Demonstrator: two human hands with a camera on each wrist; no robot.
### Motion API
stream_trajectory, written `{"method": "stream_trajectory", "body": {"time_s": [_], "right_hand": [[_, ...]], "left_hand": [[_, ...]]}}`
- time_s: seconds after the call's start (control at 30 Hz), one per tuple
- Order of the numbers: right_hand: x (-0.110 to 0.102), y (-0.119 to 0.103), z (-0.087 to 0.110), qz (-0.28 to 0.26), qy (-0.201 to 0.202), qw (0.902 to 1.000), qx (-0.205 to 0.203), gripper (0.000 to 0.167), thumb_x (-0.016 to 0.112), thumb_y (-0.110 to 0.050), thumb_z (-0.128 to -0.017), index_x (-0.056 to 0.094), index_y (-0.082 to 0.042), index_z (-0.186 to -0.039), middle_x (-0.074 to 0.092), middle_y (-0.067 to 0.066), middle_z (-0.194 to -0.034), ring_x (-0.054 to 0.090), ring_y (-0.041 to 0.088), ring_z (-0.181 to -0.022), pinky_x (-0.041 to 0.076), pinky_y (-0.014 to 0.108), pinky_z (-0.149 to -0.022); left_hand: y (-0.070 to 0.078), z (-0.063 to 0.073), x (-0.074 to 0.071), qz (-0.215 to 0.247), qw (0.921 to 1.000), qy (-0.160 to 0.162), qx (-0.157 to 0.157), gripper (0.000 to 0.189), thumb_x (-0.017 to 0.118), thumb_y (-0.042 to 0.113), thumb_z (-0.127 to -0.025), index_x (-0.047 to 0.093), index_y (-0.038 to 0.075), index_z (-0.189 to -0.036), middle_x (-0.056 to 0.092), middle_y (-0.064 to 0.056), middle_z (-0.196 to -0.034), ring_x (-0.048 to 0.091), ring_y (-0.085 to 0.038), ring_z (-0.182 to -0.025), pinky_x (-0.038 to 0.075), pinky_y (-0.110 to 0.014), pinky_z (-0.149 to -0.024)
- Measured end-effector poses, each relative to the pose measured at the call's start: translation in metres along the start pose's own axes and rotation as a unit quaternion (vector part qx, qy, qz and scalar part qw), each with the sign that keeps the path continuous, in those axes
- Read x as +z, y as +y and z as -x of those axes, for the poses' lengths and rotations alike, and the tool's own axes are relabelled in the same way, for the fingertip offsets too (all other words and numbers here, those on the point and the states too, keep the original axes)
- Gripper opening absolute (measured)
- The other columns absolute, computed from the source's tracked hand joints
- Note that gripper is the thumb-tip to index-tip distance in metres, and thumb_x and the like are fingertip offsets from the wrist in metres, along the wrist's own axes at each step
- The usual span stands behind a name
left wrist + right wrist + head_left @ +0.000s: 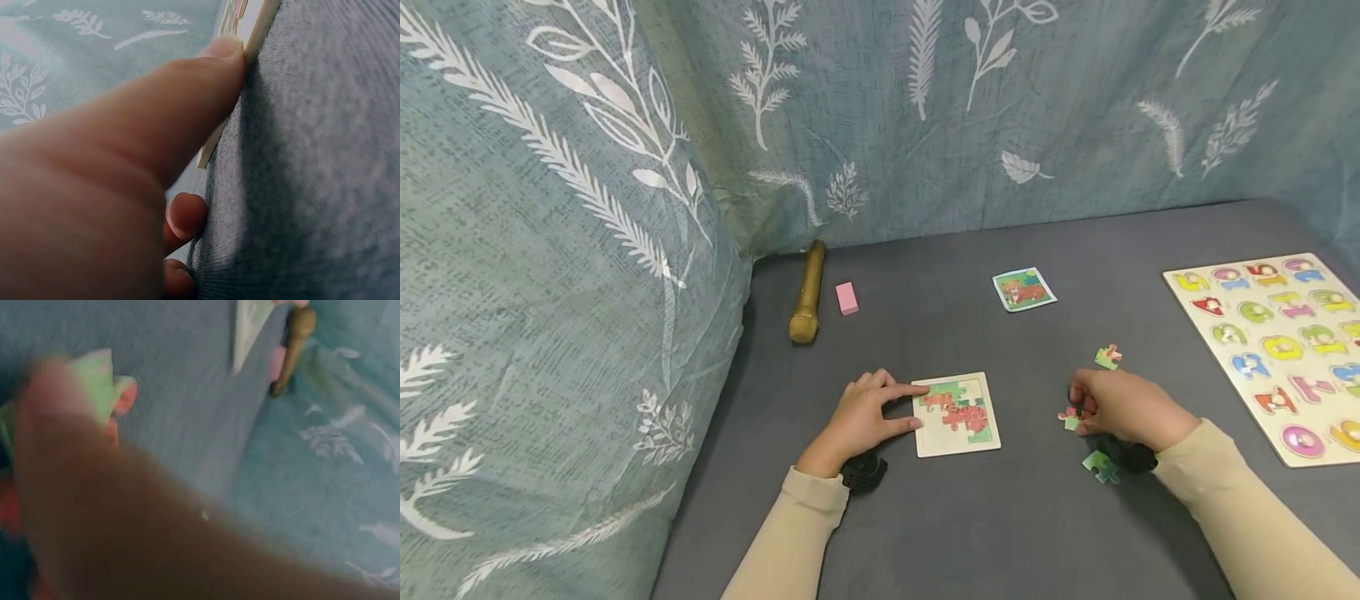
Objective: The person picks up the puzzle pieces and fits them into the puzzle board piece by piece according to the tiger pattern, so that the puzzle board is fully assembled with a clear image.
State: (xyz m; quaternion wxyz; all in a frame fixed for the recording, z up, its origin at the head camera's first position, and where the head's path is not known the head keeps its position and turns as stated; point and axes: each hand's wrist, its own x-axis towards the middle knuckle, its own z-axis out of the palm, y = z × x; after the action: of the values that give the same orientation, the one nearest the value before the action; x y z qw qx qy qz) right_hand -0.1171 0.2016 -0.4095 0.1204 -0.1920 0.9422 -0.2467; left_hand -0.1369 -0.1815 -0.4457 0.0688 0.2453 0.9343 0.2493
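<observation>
Index finger and thumb stretched out, my left hand (867,417) rests on the left edge of a square wooden puzzle board (955,448). Its thumb tip lies on the board's rim in the left wrist view. Several joined pieces with an orange striped animal (962,415) sit in the board's recess, and part of the pale base shows. To the right, my right hand (1123,408) pinches a green and orange puzzle piece (1070,418). In the right wrist view the thumb covers part of that puzzle piece (97,378). One loose piece (1107,357) lies beyond this hand, and a green piece (1101,467) nearer.
Behind the board lies a small picture card (1024,289). A gold microphone (807,296) and a pink block (846,297) lie at the back left. On the far right is a large letter puzzle board (1285,358). A patterned curtain (880,125) borders the back and left.
</observation>
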Motion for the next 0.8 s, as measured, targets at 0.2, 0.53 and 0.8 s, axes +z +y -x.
{"method": "stream_trajectory", "body": {"time_s": [0.2, 0.53, 0.8], "right_hand": [[0.006, 0.001, -0.005, -0.162, 0.008, 0.9854, -0.052, 0.008, 0.075, -0.002, -0.095, 0.069, -0.004, -0.097, 0.057, -0.005, -0.074, 0.051, 0.006, -0.065, 0.044, 0.027, -0.06], [0.018, -0.041, -0.03, -0.305, 0.026, 0.9516, -0.026, 0.013, 0.065, 0.005, -0.1, 0.06, 0.004, -0.112, 0.075, 0.01, -0.094, 0.07, 0.023, -0.085, 0.055, 0.033, -0.07], [0.034, -0.063, -0.05, -0.248, 0.012, 0.9648, -0.085, 0.03, 0.068, 0.006, -0.098, 0.073, 0.002, -0.127, 0.071, 0.009, -0.107, 0.065, 0.018, -0.085, 0.055, 0.033, -0.072]], "left_hand": [[-0.001, 0.003, -0.002, -0.003, 0.9999, -0.006, -0.01, 0.051, 0.086, 0.036, -0.089, 0.072, 0.031, -0.137, 0.043, 0.007, -0.089, 0.036, -0.015, -0.08, 0.028, -0.037, -0.077], [-0.002, 0.002, -0.001, -0.005, 1.0, -0.002, -0.008, 0.051, 0.086, 0.036, -0.088, 0.072, 0.032, -0.137, 0.043, 0.007, -0.089, 0.036, -0.015, -0.079, 0.028, -0.037, -0.077], [-0.001, 0.0, 0.002, -0.004, 1.0, -0.004, -0.004, 0.051, 0.085, 0.038, -0.089, 0.071, 0.033, -0.138, 0.044, 0.008, -0.089, 0.036, -0.014, -0.079, 0.029, -0.037, -0.077]]}}
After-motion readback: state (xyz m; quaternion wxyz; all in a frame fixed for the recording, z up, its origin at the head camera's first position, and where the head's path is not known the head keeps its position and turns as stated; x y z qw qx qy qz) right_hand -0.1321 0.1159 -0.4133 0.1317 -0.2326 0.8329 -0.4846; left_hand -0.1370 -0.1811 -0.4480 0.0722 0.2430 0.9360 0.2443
